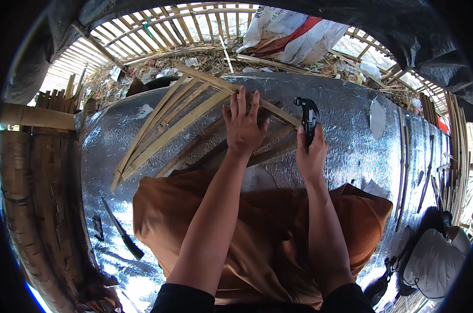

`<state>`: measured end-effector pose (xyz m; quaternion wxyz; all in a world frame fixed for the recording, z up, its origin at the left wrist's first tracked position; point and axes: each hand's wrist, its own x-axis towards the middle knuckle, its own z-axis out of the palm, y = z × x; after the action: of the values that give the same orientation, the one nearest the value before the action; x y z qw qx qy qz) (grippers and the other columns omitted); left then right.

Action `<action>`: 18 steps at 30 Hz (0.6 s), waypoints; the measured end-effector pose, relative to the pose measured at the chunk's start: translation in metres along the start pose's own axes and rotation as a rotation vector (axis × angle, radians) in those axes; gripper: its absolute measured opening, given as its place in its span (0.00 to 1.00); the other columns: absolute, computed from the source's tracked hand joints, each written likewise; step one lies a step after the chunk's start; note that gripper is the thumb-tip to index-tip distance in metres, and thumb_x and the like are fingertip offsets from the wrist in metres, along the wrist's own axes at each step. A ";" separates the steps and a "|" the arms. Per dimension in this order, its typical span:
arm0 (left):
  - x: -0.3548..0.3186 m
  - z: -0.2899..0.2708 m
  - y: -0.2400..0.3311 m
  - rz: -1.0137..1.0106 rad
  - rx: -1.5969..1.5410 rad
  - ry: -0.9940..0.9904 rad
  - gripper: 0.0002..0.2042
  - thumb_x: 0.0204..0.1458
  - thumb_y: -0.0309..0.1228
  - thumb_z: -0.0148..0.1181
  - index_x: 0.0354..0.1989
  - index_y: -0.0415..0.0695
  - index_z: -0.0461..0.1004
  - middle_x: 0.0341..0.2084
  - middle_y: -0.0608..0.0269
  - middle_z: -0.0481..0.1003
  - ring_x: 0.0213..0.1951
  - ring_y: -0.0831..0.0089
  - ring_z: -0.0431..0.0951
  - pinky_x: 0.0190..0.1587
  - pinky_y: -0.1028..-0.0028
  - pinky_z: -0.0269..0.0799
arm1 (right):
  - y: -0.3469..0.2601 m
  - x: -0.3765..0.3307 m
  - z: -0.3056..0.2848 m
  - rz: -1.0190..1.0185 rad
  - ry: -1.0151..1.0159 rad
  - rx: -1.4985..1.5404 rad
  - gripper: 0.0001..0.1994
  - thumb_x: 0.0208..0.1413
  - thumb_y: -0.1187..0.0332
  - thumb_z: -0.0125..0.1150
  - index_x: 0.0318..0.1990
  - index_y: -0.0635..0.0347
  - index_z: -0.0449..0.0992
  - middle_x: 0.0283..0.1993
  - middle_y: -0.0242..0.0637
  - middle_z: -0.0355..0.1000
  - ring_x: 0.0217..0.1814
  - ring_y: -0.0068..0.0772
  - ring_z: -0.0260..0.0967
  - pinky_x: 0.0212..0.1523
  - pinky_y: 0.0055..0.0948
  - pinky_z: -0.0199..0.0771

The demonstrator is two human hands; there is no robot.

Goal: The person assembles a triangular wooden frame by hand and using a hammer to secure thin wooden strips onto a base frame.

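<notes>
My left hand [242, 125] lies with fingers stretched out and spread over a frame of bamboo strips. Under its fingers runs a crosswise bamboo strip [280, 112], where the upper ends of several long slats [176, 125] meet. The slats fan out toward the lower left, and others pass beneath my left forearm. My right hand [311, 154] is wrapped round the black handle of a small hammer [307, 108], its head pointing away from me. The hammer is just right of the crosswise strip's end; whether they touch I cannot tell.
Brown cloth [267, 229] covers my lap on a silvery foil mat [346, 151]. A dark-handled knife [123, 229] lies at left, beside stacked split bamboo [38, 203]. Thin sticks [403, 172] and a grey bag [435, 261] are at right. A slatted bamboo fence [194, 28] stands beyond.
</notes>
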<state>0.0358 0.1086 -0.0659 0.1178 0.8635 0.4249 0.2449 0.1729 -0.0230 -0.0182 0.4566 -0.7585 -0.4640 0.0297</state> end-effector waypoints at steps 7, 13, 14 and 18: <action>0.000 -0.008 0.009 -0.185 0.195 -0.137 0.41 0.53 0.54 0.65 0.77 0.71 0.54 0.62 0.38 0.57 0.64 0.39 0.59 0.68 0.44 0.52 | -0.001 0.003 -0.001 0.049 0.028 0.066 0.09 0.63 0.72 0.61 0.40 0.67 0.67 0.21 0.51 0.69 0.23 0.61 0.71 0.26 0.51 0.65; 0.000 -0.005 0.005 -0.160 0.265 -0.107 0.42 0.52 0.55 0.66 0.76 0.73 0.54 0.59 0.38 0.60 0.61 0.41 0.62 0.64 0.45 0.56 | -0.001 0.005 -0.002 0.077 0.041 0.083 0.09 0.63 0.72 0.61 0.39 0.67 0.67 0.21 0.51 0.70 0.23 0.61 0.72 0.25 0.50 0.65; 0.000 -0.005 0.004 -0.127 0.282 -0.066 0.43 0.50 0.54 0.68 0.76 0.71 0.56 0.56 0.40 0.63 0.59 0.43 0.64 0.61 0.45 0.58 | -0.002 0.006 -0.002 0.080 0.041 0.092 0.09 0.64 0.72 0.61 0.39 0.67 0.67 0.21 0.51 0.70 0.23 0.61 0.72 0.25 0.50 0.66; 0.001 -0.005 0.005 -0.105 0.313 -0.051 0.43 0.50 0.55 0.68 0.76 0.71 0.56 0.55 0.41 0.63 0.58 0.44 0.65 0.61 0.46 0.59 | -0.002 0.006 -0.004 0.091 0.032 0.057 0.10 0.64 0.71 0.61 0.39 0.67 0.67 0.21 0.51 0.71 0.23 0.61 0.73 0.24 0.49 0.66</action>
<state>0.0372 0.1057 -0.0596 0.0056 0.8538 0.4993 0.1472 0.1765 -0.0213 -0.0120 0.4837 -0.7658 -0.4207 0.0514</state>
